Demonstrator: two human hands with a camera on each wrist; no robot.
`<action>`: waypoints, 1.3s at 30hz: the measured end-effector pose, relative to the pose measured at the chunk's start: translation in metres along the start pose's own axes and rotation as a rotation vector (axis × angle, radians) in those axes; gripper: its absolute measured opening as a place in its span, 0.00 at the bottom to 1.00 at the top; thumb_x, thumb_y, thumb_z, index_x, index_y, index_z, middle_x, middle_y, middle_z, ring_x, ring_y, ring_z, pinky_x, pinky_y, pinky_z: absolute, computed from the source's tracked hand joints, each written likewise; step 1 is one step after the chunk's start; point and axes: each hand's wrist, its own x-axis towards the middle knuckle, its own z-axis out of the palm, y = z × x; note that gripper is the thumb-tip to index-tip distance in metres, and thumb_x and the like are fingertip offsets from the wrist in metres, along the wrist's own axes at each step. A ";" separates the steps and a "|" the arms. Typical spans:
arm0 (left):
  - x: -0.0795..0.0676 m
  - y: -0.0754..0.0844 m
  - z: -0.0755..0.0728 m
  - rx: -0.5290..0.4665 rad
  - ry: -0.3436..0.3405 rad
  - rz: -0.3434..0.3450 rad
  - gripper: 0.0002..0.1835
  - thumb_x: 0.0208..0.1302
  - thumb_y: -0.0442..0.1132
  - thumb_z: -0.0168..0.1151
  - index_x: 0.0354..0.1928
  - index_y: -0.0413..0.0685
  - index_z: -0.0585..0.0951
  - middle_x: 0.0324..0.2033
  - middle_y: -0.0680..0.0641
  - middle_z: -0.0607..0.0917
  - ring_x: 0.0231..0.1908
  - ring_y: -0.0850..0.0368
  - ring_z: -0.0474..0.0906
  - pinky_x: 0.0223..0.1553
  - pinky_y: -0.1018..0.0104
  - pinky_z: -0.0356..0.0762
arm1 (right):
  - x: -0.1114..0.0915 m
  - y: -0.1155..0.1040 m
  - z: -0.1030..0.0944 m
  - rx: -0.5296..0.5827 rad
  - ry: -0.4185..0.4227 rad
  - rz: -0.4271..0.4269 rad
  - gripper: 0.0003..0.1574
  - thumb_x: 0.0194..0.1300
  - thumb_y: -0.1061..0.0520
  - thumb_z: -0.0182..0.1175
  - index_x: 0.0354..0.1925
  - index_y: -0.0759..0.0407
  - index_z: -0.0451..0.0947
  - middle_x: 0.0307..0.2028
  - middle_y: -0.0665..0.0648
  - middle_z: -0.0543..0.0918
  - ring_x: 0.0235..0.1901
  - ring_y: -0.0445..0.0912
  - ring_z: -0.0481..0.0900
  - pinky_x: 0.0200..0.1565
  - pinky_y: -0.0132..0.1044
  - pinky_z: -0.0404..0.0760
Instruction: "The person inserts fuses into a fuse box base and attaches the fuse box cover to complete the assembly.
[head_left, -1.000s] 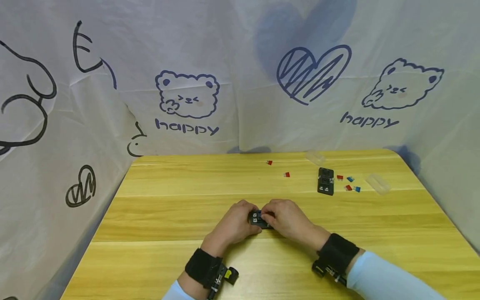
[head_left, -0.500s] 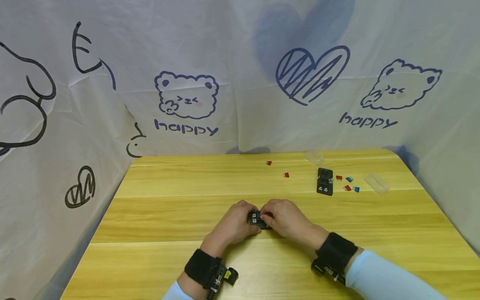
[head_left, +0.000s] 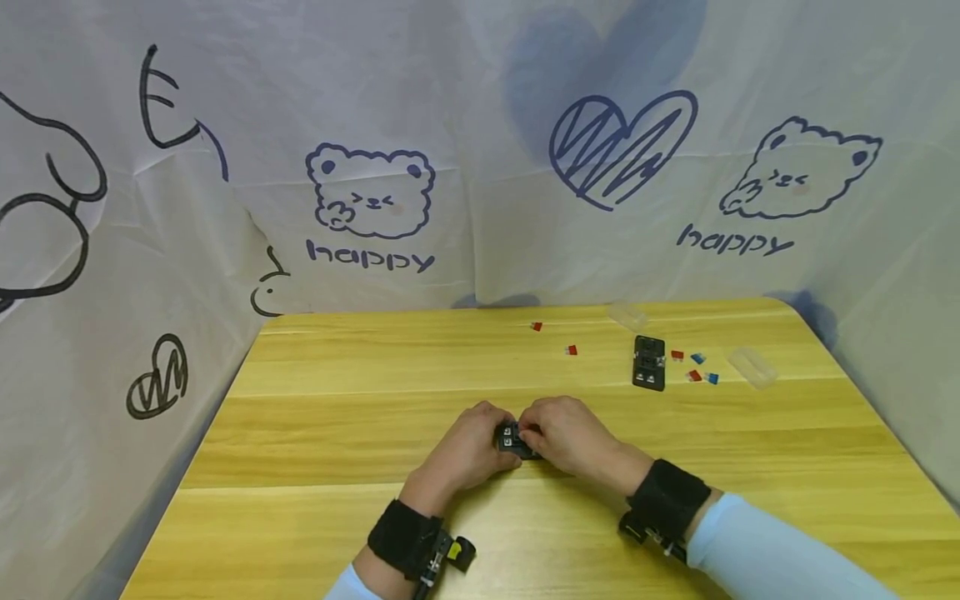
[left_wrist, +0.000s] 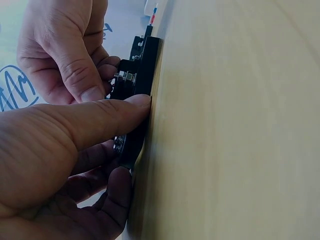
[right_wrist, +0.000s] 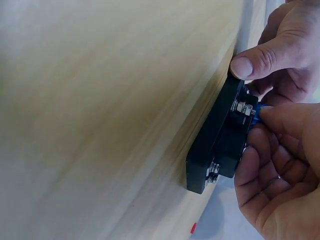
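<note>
On the wooden table, a black fuse block [right_wrist: 215,135] with metal terminal screws lies between the two hands. My left hand [head_left: 468,446] grips one end of it, thumb [left_wrist: 125,106] along the near side and fingers at the far side and end. Over the block's middle, my right hand [head_left: 570,435] pinches a small blue blade fuse [right_wrist: 256,114] between thumb and forefinger, right at the block's top. Its other fingers curl beside the block. The fingers mostly cover the blue fuse, and its lower part is hidden.
A second black fuse block [head_left: 648,363] lies at the back right, with red fuses [head_left: 694,376] and blue fuses [head_left: 712,378] beside it. Two clear plastic covers [head_left: 752,368] lie near these. Two more red fuses [head_left: 572,350] lie further left, towards the back edge.
Both hands keep the same hold on the fuse block and the blue fuse. The right wrist has shifted very slightly; the things on the table have stayed put.
</note>
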 end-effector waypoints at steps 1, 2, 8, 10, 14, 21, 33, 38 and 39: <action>0.000 0.000 0.000 0.000 0.001 0.000 0.24 0.53 0.49 0.73 0.50 0.48 0.79 0.47 0.48 0.78 0.46 0.54 0.74 0.49 0.59 0.75 | 0.000 0.000 0.000 0.001 -0.003 0.003 0.03 0.62 0.56 0.64 0.33 0.53 0.84 0.31 0.49 0.84 0.31 0.42 0.78 0.37 0.41 0.79; 0.000 0.000 0.000 0.000 0.002 -0.001 0.24 0.53 0.48 0.73 0.50 0.48 0.80 0.47 0.48 0.78 0.46 0.54 0.74 0.49 0.59 0.75 | 0.000 0.000 0.000 0.002 -0.004 0.007 0.03 0.63 0.55 0.64 0.34 0.53 0.84 0.31 0.49 0.84 0.31 0.42 0.78 0.37 0.41 0.79; -0.001 0.000 -0.001 0.000 0.001 -0.006 0.24 0.53 0.49 0.73 0.50 0.48 0.80 0.47 0.48 0.78 0.46 0.54 0.74 0.48 0.59 0.75 | -0.002 0.000 0.001 0.010 0.001 0.032 0.05 0.63 0.54 0.64 0.36 0.52 0.85 0.32 0.48 0.83 0.32 0.42 0.78 0.37 0.41 0.79; -0.001 0.000 -0.001 0.001 0.001 -0.006 0.24 0.53 0.49 0.73 0.50 0.48 0.79 0.47 0.48 0.78 0.46 0.54 0.74 0.48 0.59 0.75 | -0.002 0.000 0.001 0.015 0.004 0.036 0.05 0.63 0.53 0.64 0.36 0.51 0.84 0.32 0.48 0.83 0.32 0.41 0.78 0.37 0.40 0.79; -0.001 0.000 -0.001 -0.001 0.002 -0.007 0.24 0.53 0.49 0.73 0.50 0.48 0.79 0.47 0.48 0.78 0.46 0.54 0.74 0.48 0.59 0.75 | -0.002 0.001 0.002 0.028 0.003 0.039 0.04 0.63 0.53 0.64 0.35 0.50 0.84 0.31 0.47 0.82 0.31 0.40 0.77 0.36 0.39 0.78; -0.001 -0.001 -0.001 0.001 -0.009 -0.016 0.25 0.53 0.49 0.73 0.51 0.49 0.79 0.48 0.49 0.78 0.46 0.55 0.74 0.48 0.60 0.75 | -0.002 0.001 0.000 0.045 -0.014 0.047 0.04 0.63 0.54 0.64 0.35 0.52 0.84 0.31 0.47 0.82 0.30 0.40 0.76 0.35 0.38 0.78; -0.001 0.000 -0.002 0.001 -0.008 -0.028 0.27 0.52 0.49 0.73 0.53 0.48 0.79 0.49 0.49 0.78 0.47 0.55 0.73 0.50 0.59 0.75 | 0.000 0.012 -0.008 0.205 0.010 0.193 0.03 0.63 0.54 0.63 0.34 0.49 0.84 0.30 0.46 0.83 0.27 0.37 0.75 0.31 0.36 0.77; 0.000 0.000 -0.001 0.012 -0.002 -0.020 0.28 0.51 0.50 0.73 0.53 0.48 0.79 0.49 0.49 0.78 0.47 0.55 0.73 0.52 0.58 0.74 | 0.007 0.033 -0.028 0.147 0.102 0.211 0.05 0.65 0.53 0.62 0.36 0.50 0.84 0.31 0.49 0.83 0.28 0.38 0.76 0.32 0.38 0.77; 0.000 0.000 -0.001 0.013 -0.002 -0.021 0.28 0.51 0.50 0.73 0.53 0.48 0.79 0.49 0.49 0.78 0.47 0.55 0.73 0.52 0.58 0.74 | 0.010 0.038 -0.033 0.131 0.121 0.214 0.05 0.66 0.53 0.61 0.36 0.51 0.84 0.31 0.49 0.83 0.28 0.39 0.76 0.32 0.39 0.77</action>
